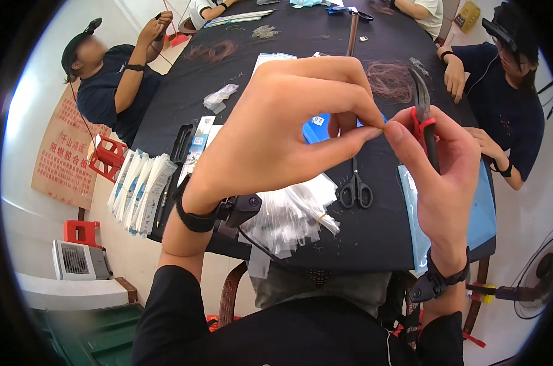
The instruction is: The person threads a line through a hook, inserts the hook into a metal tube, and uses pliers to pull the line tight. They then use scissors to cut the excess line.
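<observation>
My left hand (289,116) is raised over the table, its thumb and forefinger pinched together. What the pinch holds is too small to make out. Its fingertips meet those of my right hand (450,158), whose thumb and forefinger are also pressed together. Resting in my right hand is a pair of pliers (421,94) with red and black handles, the curved jaws pointing up and away. Beneath the hands lie black-handled scissors (363,194). A blue object (316,131) shows partly behind my left hand. Below its wrist sits a pile of clear plastic bags (276,222).
Packed white sleeves (141,192) stand at the table's left edge. A light blue folder (481,207) lies at the right. Tangled brown strands (391,80) and an upright metal rod (353,36) are farther back. People sit at left (121,73), right (502,91) and far side.
</observation>
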Tool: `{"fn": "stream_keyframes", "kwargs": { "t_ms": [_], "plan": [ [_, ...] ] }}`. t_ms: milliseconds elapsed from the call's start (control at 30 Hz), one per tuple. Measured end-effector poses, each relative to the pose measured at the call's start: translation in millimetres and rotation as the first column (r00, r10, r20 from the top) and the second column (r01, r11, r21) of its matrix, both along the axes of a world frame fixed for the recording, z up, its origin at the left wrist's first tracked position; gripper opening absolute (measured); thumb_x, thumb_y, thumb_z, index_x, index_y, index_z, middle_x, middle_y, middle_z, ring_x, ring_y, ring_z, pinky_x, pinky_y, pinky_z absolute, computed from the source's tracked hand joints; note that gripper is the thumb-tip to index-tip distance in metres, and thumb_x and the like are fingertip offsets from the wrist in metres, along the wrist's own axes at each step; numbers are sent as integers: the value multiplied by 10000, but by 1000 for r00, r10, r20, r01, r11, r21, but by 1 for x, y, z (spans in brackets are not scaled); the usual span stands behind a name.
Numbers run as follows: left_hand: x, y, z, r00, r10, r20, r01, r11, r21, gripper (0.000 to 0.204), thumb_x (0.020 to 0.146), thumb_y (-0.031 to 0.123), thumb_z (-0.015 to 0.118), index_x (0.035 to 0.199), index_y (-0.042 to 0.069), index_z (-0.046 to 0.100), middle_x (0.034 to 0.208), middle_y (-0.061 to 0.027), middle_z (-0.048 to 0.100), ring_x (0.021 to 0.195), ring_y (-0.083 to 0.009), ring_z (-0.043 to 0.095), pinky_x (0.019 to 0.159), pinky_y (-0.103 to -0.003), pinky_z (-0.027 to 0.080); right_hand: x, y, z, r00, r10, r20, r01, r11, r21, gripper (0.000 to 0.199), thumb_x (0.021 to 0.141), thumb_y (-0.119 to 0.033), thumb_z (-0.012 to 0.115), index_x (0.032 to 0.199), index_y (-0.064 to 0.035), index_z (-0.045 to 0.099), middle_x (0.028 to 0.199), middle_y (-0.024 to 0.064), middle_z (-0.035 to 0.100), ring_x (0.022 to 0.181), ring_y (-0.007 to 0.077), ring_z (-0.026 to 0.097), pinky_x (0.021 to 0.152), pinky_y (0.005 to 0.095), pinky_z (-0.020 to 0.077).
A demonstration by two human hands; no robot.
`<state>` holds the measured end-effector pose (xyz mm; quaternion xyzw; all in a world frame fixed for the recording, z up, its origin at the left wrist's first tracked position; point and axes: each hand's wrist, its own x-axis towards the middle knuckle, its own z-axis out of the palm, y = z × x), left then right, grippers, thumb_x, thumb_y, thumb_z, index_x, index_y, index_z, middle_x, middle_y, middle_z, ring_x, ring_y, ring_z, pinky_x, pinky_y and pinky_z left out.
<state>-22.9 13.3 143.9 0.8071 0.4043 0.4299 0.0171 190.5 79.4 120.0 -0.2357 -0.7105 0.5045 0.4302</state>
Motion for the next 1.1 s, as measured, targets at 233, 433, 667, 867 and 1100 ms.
{"fn": "stream_keyframes", "kwargs": {
  "t_ms": [233,433,667,867,1100],
  "plan": [
    [-1,0,0,999,50,1,-50,999,13,168,826,-66,801,978,7,803,930,-67,715,728,-111,657,619,-245,511,-3,-1,1,999,0,-37,-1,999,-43,89,975,-43,753,988,41,723,849,-17,663,798,27,582,714,196,444],
    [-4,-2,4,995,83,50,-85,995,46,167,844,-89,782,995,-20,794,965,-76,716,765,-95,656,651,-223,512,-7,12,19,997,60,51,-63,997,45,127,948,-98,761,1012,3,717,848,-40,632,770,25,547,683,191,395],
    [-10,-6,9,988,106,114,-111,993,44,191,855,-116,764,1033,-48,782,1010,-79,705,827,-91,664,715,-222,528,-17,35,39,978,178,107,-191,973,126,162,894,-141,754,964,-7,696,871,-21,632,802,42,561,725,209,413],
    [-13,-8,11,975,128,184,-140,989,52,178,866,-118,760,1032,-55,777,1017,-88,708,866,-105,686,770,-238,555,-24,51,50,957,258,135,-280,944,174,225,877,-193,759,995,-6,716,908,-2,668,813,71,583,761,229,450],
    [-18,-8,13,965,174,195,-193,978,82,158,872,-111,759,1020,-60,774,990,-89,712,842,-103,691,740,-231,556,-33,52,58,945,253,206,-295,933,209,244,875,-212,792,987,-12,709,904,-6,667,832,59,592,776,221,449]
  ]
}}
